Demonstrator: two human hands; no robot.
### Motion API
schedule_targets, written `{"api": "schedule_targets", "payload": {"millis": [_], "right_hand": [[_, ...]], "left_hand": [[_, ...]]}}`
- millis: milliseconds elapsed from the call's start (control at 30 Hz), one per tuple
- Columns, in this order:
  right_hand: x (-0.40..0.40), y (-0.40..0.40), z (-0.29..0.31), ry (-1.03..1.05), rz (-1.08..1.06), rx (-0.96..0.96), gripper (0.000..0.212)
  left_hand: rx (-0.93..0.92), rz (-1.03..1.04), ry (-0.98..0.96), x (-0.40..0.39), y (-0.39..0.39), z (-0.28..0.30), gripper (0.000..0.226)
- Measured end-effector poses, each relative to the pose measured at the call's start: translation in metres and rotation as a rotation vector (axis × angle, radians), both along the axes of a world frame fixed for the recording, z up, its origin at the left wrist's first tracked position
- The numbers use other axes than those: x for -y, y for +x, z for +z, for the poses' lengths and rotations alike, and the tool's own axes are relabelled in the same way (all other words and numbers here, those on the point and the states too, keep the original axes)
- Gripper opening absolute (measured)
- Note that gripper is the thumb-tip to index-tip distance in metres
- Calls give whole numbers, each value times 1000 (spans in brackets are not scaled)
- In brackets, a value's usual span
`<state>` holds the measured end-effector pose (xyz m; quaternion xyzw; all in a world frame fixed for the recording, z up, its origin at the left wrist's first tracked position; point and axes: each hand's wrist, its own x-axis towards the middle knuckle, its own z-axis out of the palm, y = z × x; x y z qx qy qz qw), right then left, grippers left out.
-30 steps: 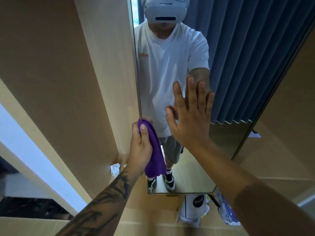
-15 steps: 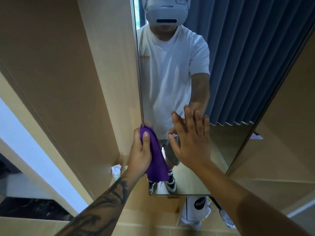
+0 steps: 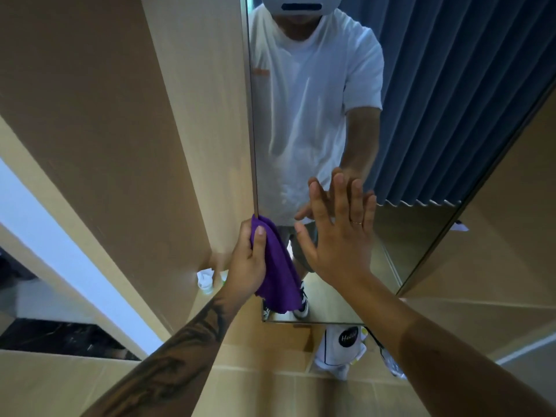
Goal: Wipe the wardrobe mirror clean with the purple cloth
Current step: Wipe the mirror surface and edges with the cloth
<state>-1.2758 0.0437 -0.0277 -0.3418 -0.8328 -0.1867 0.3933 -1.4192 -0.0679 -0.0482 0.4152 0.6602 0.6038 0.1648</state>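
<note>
Two hands up at the wardrobe mirror (image 3: pixel 316 115); our left hand (image 3: pixel 248 263) has its fingers clamped round the purple cloth (image 3: pixel 278 275), which we press against the glass at the mirror's left edge, low down, its tail hanging toward the bottom rim. Our right hand (image 3: pixel 340 239) lies flat on the glass just beside the cloth, fingers spread apart, a thin ring (image 3: pixel 357 223) on one; blue curtains (image 3: pixel 451 100) show in the reflection.

Cloth (image 3: pixel 278 266) at mirror's (image 3: pixel 421 242) left edge, right hand (image 3: pixel 337 236) just beside it.
</note>
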Motion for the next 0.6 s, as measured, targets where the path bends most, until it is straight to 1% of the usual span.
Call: {"api": "schedule_targets", "payload": {"millis": [67, 133, 300, 367, 433, 533, 600], "right_hand": [[2, 1, -3, -20, -6, 9, 77], [1, 2, -4, -16, -8, 17, 77], [1, 1, -7, 0, 7, 1, 75], [3, -1, -9, -18, 12, -10, 76], [4, -2, -10, -28, 12, -18, 76], [5, -3, -10, -29, 5, -24, 78], [4, -2, -10, -32, 2, -8, 78]], "left_hand": [[-2, 20, -61, 3, -2, -17, 22], [-30, 33, -71, -1, -5, -9, 20], [-94, 53, 132, -10, -10, 52, 22], [-101, 45, 168, -10, -8, 59, 22], [-94, 21, 140, -9, -7, 43, 21], [-39, -31, 17, -5, -6, 2, 23], [-34, -14, -5, -3, -3, -5, 23]]}}
